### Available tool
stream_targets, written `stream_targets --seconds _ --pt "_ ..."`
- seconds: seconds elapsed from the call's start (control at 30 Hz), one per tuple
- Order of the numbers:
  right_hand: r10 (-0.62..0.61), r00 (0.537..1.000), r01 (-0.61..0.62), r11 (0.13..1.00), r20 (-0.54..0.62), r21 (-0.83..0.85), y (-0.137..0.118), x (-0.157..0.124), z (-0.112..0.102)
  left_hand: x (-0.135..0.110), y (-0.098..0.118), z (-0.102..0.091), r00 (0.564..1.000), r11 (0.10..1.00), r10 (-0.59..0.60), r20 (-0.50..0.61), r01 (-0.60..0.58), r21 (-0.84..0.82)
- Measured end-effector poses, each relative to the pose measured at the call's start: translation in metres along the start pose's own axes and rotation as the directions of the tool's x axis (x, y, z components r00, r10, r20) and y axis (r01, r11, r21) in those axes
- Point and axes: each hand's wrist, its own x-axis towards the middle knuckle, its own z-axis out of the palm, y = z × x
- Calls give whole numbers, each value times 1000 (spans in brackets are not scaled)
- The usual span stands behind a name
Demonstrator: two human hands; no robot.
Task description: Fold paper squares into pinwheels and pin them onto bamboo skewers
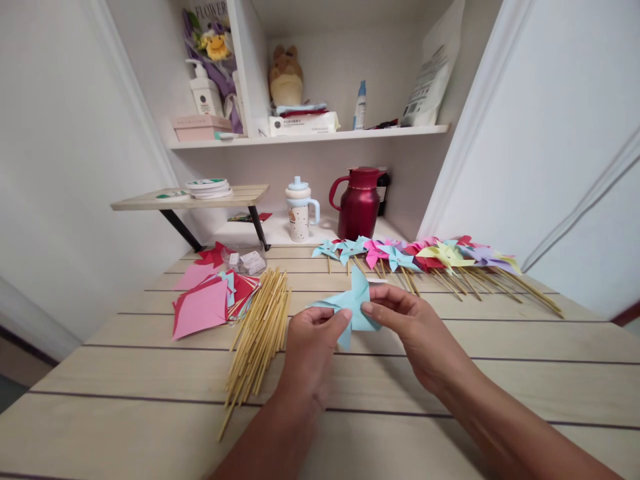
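Observation:
A light blue paper pinwheel is held up between my two hands, above the slatted table. My left hand pinches its lower left part between thumb and fingers. From the other side, my right hand grips its right edge, thumb in front and fingers behind. No stick shows on this pinwheel. Left of my left hand lies a bundle of thin wooden sticks. Beyond my right hand, several finished pinwheels on sticks rest in a row of blue, pink, red, yellow and purple.
Pink and red paper squares are stacked at the left, near small clear packets. Behind them stands a small raised shelf with rolls of tape. A cup and a red jug stand at the back.

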Motion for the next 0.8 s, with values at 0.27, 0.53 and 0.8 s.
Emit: stream_targets --seconds 0.27,0.53,0.8 --pt "-20 995 19 1000 -97 -11 -2 6 -7 6 -7 -5 996 998 -37 -80 33 -50" --pt "-78 988 80 997 -136 8 3 8 -10 11 -12 -8 997 986 -72 -28 67 -151" --pt "-184 968 182 983 -170 -25 2 12 -17 13 -14 -9 997 991 -71 -31 67 -115"
